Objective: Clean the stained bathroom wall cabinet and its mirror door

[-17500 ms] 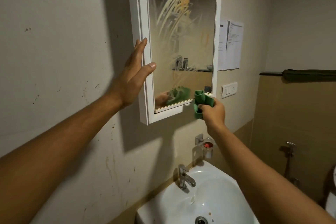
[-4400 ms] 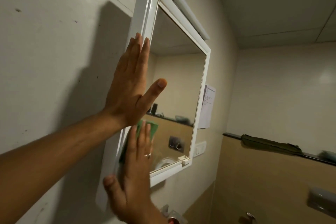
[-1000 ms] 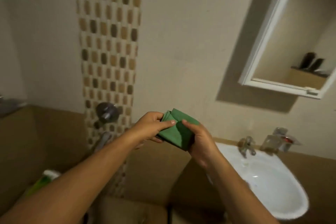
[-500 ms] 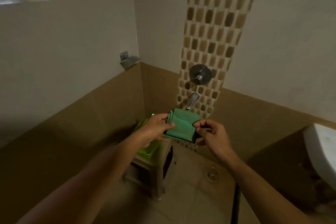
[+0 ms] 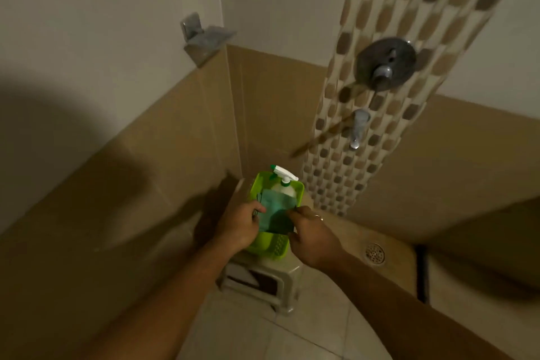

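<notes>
– Green cloth (image 5: 276, 213), where has it got to?

– Down at the lime basket (image 5: 270, 245), just below the middle of the view, toward 6 o'clock. Half a second ago it was held up in the air in front of the tiled strip. Now it lies across the basket's open top, its far edge against the spray bottle (image 5: 285, 184) that stands at the basket's 12 o'clock end.

– Let go of?

– No. The left hand (image 5: 239, 225) has its fingertips curled onto the cloth's 9 o'clock edge, and the right hand (image 5: 312, 238) pinches the 3 o'clock edge between thumb and fingers. Both are grasping it.

– And the cabinet with its mirror door?

– Out of view altogether. A second back its lower corner showed at 2 o'clock. The head has since swung to the shower corner, with the shower valve (image 5: 385, 64) at 2 o'clock and the floor drain (image 5: 375, 254) at 4 o'clock. The basket sits on a small stool (image 5: 263, 275).

– What does that say about the job?

– I'd judge the wiping is over, or paused. The mirror looked free of smears a few seconds ago, and a folded cloth carried to the basket reads as putting away. It could equally be a stop to pick up the bottle for another pass. From this alone I can't settle which.
</notes>
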A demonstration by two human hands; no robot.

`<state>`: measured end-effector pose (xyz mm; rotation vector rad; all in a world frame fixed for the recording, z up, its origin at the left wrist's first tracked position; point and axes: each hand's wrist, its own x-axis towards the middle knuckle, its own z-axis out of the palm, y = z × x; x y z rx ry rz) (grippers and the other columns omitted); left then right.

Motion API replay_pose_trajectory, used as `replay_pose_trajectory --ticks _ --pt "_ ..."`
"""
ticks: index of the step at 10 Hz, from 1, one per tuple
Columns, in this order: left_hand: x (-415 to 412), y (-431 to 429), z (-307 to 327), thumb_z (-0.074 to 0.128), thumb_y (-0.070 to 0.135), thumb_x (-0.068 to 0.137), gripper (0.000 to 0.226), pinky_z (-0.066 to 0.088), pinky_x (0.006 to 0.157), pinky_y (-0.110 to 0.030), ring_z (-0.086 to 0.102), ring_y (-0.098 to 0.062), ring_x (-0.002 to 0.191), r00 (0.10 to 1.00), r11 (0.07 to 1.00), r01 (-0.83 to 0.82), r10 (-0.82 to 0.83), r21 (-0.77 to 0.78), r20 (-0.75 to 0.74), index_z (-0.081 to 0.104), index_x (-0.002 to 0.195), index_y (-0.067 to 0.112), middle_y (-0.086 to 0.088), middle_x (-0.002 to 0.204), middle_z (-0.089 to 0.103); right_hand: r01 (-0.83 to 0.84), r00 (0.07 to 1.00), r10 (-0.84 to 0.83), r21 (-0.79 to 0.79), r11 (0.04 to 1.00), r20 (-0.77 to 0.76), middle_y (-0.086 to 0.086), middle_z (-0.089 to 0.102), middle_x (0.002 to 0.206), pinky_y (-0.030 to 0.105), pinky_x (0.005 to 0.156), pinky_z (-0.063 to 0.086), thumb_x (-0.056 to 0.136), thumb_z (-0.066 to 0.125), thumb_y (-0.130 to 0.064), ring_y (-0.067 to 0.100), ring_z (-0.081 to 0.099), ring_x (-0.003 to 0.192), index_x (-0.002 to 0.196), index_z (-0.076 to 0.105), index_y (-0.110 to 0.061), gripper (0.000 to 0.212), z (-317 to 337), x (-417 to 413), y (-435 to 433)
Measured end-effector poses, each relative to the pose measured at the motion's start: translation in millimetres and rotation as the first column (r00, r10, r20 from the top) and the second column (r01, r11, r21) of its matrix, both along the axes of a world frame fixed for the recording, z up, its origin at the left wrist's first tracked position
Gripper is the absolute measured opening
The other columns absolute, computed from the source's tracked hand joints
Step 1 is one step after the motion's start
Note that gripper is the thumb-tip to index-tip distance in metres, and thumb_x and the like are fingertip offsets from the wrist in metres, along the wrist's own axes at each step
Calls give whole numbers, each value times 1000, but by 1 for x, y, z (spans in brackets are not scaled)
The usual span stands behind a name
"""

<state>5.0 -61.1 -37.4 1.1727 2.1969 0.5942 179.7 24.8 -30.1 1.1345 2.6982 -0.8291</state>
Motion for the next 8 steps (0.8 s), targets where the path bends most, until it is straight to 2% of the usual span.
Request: replay_pose_trajectory --ticks 1,2,3,4,5,6,7,8 --pt "-23 14 -52 53 13 99 42 45 96 -31 58 -25 125 968 972 172 -196 -159 -155 60 138 25 -3 140 61 -142 977 121 105 984 177 17 50 141 45 106 45 79 42 -29 42 55 119 144 51 -12 68 -62 -28 8" --pt "-38 28 -105 52 14 93 48 43 107 -36 51 -29 131 892 902 297 -379 -313 -246 57 140 24 -7 139 59 -257 925 202 137 957 323 21 48 143 48 118 29 85 49 -28 41 53 121 150 44 -11 67 -112 -45 16" --pt "-39 40 -140 53 20 92 39 22 123 -44 47 -30 131 732 775 398 -591 -490 -340 60 130 21 -7 130 64 -377 851 287 132 917 440 27 45 142 53 123 18 90 54 -19 42 51 123 148 43 -4 60 -146 -57 21" --pt "-31 52 -158 53 20 94 30 -9 123 -60 40 -32 136 614 686 396 -692 -611 -379 65 121 22 -6 125 66 -481 767 349 123 868 538 29 39 149 55 125 11 96 52 -22 40 49 130 144 48 -4 51 -163 -69 26" --pt "-28 63 -167 52 22 95 29 -15 119 -67 36 -36 138 559 653 343 -720 -675 -412 69 117 23 -6 128 63 -553 690 364 131 823 626 24 41 151 56 124 11 101 50 -31 36 44 137 138 58 -13 42 -167 -76 32" --pt "-23 69 -158 52 22 97 33 -9 118 -69 30 -38 140 522 608 309 -751 -731 -404 67 126 24 -11 141 50 -576 661 358 141 805 659 18 46 147 55 120 16 102 51 -34 36 41 136 134 63 -18 38 -164 -79 35" --pt "-21 70 -147 52 24 97 37 -8 119 -69 23 -39 144 530 643 291 -725 -708 -440 63 132 25 -11 145 44 -548 698 344 160 821 628 22 43 148 56 123 14 101 51 -31 40 36 140 137 61 -15 40 -158 -74 37" --pt "-27 67 -127 53 29 94 45 -9 119 -68 15 -38 149 607 722 285 -645 -631 -464 56 138 23 -12 149 38 -469 797 307 212 857 520 24 45 141 52 122 19 97 54 -27 42 38 136 137 57 -11 43 -137 -58 47"
